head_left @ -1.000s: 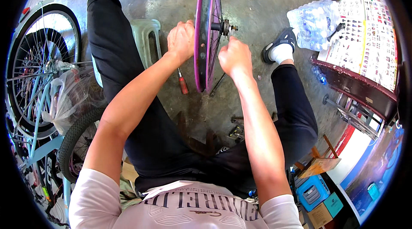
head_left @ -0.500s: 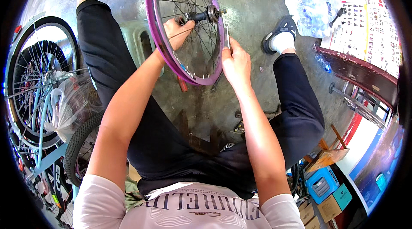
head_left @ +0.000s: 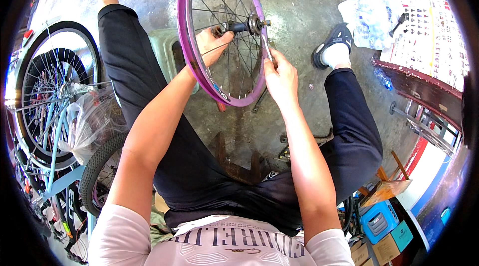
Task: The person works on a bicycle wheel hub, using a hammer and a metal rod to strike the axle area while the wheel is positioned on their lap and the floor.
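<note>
Between my knees a purple-rimmed bicycle wheel [head_left: 186, 36] without a tyre stands tilted up off the floor. My left hand [head_left: 211, 47] reaches in among the black spokes and is closed on the wheel at its hub [head_left: 239, 27], thumb along the hub's left end. In my right hand [head_left: 282, 77], a slim silver metal tool [head_left: 267, 49] is pinched; its exact kind is unclear. The tool's tip leans in by the spokes just below the hub's right flange. Whether it touches them I cannot tell.
A pale green plastic stool [head_left: 172, 49] is behind the wheel. Several bicycles [head_left: 55, 96] crowd the left side. On the right are wrapped bottles [head_left: 371, 14], a dark red table [head_left: 424, 79] and a blue case [head_left: 378, 221]. Metal parts [head_left: 284, 153] lie near my right thigh.
The tool in my right hand has tilted leftward, its tip now nearer the hub and spokes. My left hand keeps its hold on the wheel. The whole view has shifted slightly.
</note>
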